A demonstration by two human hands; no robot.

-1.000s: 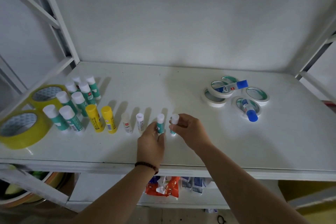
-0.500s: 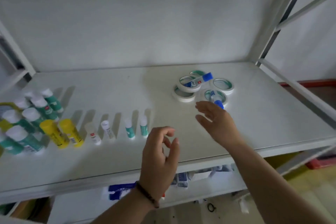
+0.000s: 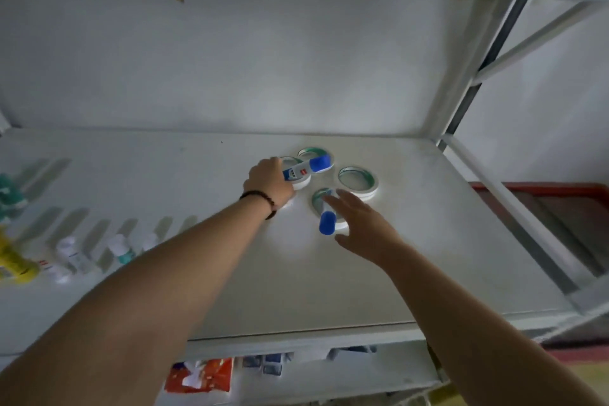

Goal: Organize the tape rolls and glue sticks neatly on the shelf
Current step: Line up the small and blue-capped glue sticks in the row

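White shelf point(image 3: 428, 273), bare on the near right. Below its front edge, a lower level with red-and-white packets point(image 3: 199, 376), blurred.

Tape rolls, small and white with green cores, clustered at centre-far: one far point(image 3: 314, 152), one to the right point(image 3: 358, 181), one nearer point(image 3: 321, 199), one under the left hand point(image 3: 301, 182).

Left hand point(image 3: 272, 183), dark bead bracelet point(image 3: 260, 201) on the wrist, fingers curled round the near end of a blue-capped glue stick point(image 3: 306, 169) lying across the far rolls.

Right hand point(image 3: 364, 224) just right of the nearer roll, fingers straight and spread wide, holding nothing; fingertips reach the second blue-capped glue stick point(image 3: 328, 221) lying across that roll, contact not clear.

Far left: row of small upright glue sticks point(image 3: 120, 249), blurred; yellow one point(image 3: 14, 265) at the left edge.
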